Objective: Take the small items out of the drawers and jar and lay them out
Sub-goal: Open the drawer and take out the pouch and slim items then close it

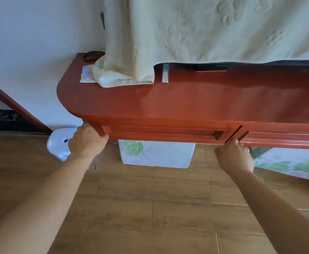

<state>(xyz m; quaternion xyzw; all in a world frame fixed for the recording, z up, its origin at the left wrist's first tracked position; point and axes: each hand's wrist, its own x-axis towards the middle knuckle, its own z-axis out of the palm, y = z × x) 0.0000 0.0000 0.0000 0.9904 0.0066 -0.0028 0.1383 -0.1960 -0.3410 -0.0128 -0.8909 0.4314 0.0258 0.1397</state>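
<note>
A red-brown wooden desk [186, 99] runs across the view, with a long drawer front [161, 133] under its near edge. My left hand [86, 142] grips the drawer front's left end, fingers curled under the edge. My right hand [235, 156] holds the drawer front's right end, fingertips at the gap beside a second drawer [282, 140]. The drawer looks closed; its inside is hidden. No jar or small items are in view.
A cream cloth [205, 30] hangs over the back of the desk, its folded end [113, 76] resting on the top. A metal bracket [165, 73] and a black cable [92, 55] lie there. A white appliance [60, 143] and printed bags [157, 153] stand on the wooden floor.
</note>
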